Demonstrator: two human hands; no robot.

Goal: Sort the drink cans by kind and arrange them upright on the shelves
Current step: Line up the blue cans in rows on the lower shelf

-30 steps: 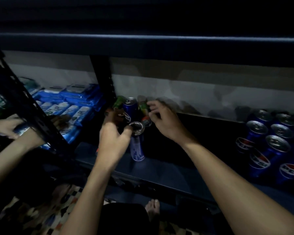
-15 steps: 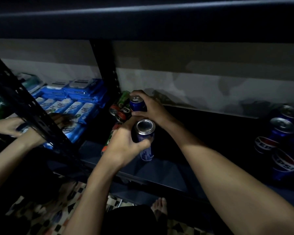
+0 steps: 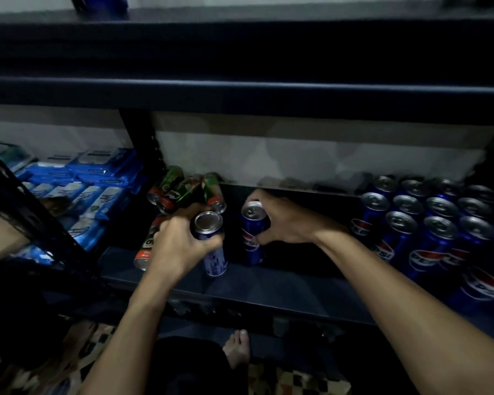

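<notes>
My left hand (image 3: 180,240) grips a blue can (image 3: 211,252) that stands upright near the front of the dark shelf (image 3: 283,286). My right hand (image 3: 283,220) grips a blue Pepsi can (image 3: 251,235), upright just to the right of the first. Behind my left hand lies a heap of green Milo cans (image 3: 180,189) on their sides, and one more green can (image 3: 146,246) lies by my left wrist. Several upright Pepsi cans (image 3: 428,223) stand in rows at the right of the shelf.
Blue and white packets (image 3: 77,189) fill the neighbouring shelf bay on the left, behind a black upright post (image 3: 137,143). A slanted black rack (image 3: 26,206) and another person's arm (image 3: 0,240) are at far left. A shelf board (image 3: 240,95) hangs overhead. My bare foot (image 3: 237,349) is below.
My right hand has carried the Pepsi can from the heap at the back to the right and stood it beside the left can. The view has shifted, showing more Pepsi rows.
</notes>
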